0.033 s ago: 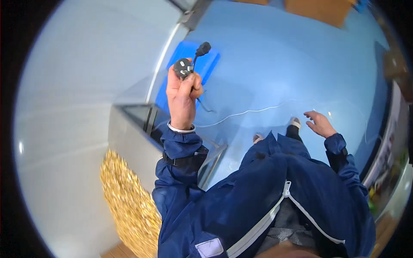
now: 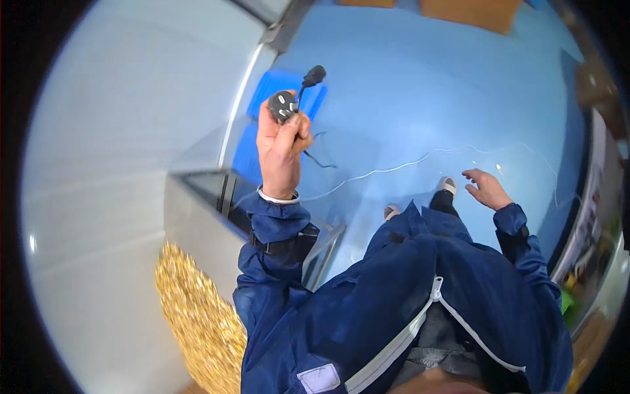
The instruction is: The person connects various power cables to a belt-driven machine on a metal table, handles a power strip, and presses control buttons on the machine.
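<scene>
In my raised left hand (image 2: pixel 282 148) is a black power cord, gripped by its three-pin plug (image 2: pixel 282 106), whose pins face up. The cord's other connector (image 2: pixel 314 75) sticks up just beyond the fingers. A dark loop of the cord (image 2: pixel 319 161) hangs out below the fist, over the floor. My right hand (image 2: pixel 487 189) hovers low on the right, beside my leg, its fingers apart and nothing in it.
A blue plastic slatted panel (image 2: pixel 252 148) lies behind my left hand. Along the blue floor (image 2: pixel 407 98) runs a thin white cable (image 2: pixel 377 172). A grey metal cabinet (image 2: pixel 197 210) and a shiny golden patch (image 2: pixel 197 315) are at left. Cardboard boxes (image 2: pixel 469 13) stand far off.
The view has shifted slightly, so the blue panel, floor and boxes sit a little further left. Both hands keep nearly the same pose, and the left still grips the power cord.
</scene>
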